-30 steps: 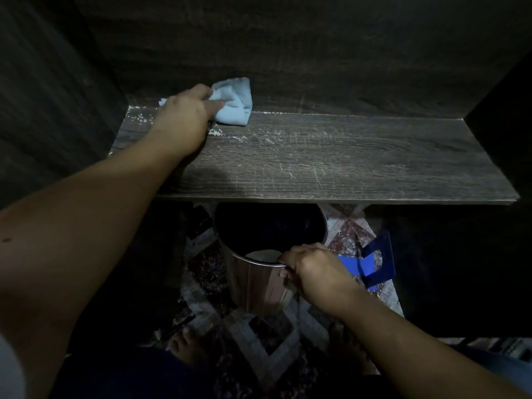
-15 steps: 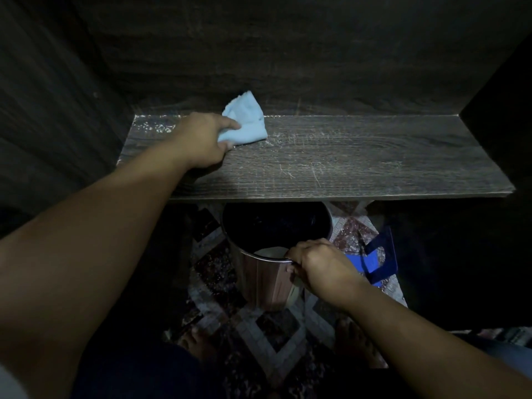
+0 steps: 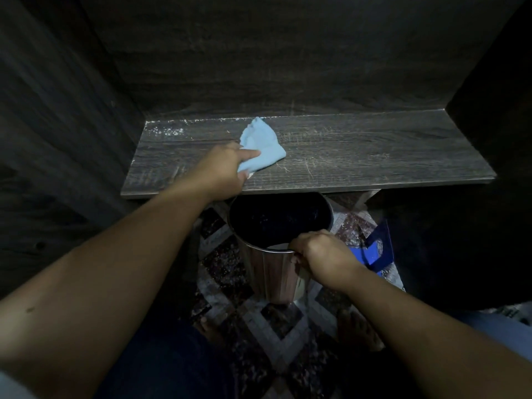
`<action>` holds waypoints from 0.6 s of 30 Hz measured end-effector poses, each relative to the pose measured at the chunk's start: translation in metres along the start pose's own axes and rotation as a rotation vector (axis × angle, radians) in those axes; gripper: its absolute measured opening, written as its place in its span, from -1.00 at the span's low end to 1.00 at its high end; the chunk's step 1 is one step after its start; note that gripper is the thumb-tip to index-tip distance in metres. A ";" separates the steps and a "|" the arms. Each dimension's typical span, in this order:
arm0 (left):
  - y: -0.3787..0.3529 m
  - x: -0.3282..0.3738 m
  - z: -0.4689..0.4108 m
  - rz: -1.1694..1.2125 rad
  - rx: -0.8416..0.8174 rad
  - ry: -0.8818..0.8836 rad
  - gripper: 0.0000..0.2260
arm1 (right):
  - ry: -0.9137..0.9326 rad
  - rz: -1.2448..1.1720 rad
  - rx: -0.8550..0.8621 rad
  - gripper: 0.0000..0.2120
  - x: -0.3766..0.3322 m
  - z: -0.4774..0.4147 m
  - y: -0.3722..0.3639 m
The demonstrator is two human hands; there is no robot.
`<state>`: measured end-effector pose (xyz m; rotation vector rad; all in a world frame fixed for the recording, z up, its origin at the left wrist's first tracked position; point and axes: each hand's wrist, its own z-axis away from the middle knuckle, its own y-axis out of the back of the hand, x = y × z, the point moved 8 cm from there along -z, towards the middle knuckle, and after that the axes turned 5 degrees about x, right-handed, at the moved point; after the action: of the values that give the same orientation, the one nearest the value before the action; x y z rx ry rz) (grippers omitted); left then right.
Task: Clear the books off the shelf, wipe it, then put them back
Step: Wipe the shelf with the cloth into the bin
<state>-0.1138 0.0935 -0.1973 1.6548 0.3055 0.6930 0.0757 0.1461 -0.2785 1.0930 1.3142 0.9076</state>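
The dark wooden shelf (image 3: 359, 154) holds no books and shows white dust along its back edge and left end. My left hand (image 3: 221, 168) grips a light blue cloth (image 3: 260, 145) near the shelf's front edge, left of centre, with the cloth lying on the board. Below the shelf edge my right hand (image 3: 319, 254) grips the near rim of a shiny metal bin (image 3: 270, 272) with a dark inside. No books are in view.
Dark wooden walls close in the shelf at the back, left and right. A blue object (image 3: 377, 249) lies on the patterned tile floor (image 3: 276, 326) right of the bin. Bare feet show at the bottom.
My left hand has dragged the cloth from the shelf's back left corner toward the front edge and slightly right. My right hand has kept its hold on the bin rim.
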 end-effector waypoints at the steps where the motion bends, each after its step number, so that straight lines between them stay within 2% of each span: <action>1: -0.003 0.003 0.003 0.007 -0.012 0.009 -0.54 | 0.005 -0.002 0.012 -0.88 -0.001 0.001 0.001; 5: -0.009 0.016 0.017 0.024 -0.010 0.016 -0.55 | 0.027 0.011 0.018 -0.82 -0.006 0.006 0.005; 10: -0.014 0.029 0.033 0.084 -0.013 -0.003 -0.54 | 0.049 0.018 0.030 -0.88 -0.011 0.013 0.011; 15: -0.008 0.035 0.048 0.179 0.019 0.000 -0.56 | 0.087 0.026 0.059 -0.77 -0.016 0.020 0.019; 18: -0.012 0.037 0.062 0.241 -0.001 0.003 -0.60 | 0.078 0.006 0.045 -0.85 -0.014 0.023 0.019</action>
<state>-0.0460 0.0674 -0.2025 1.7058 0.1074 0.8752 0.0991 0.1354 -0.2575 1.1062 1.4023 0.9370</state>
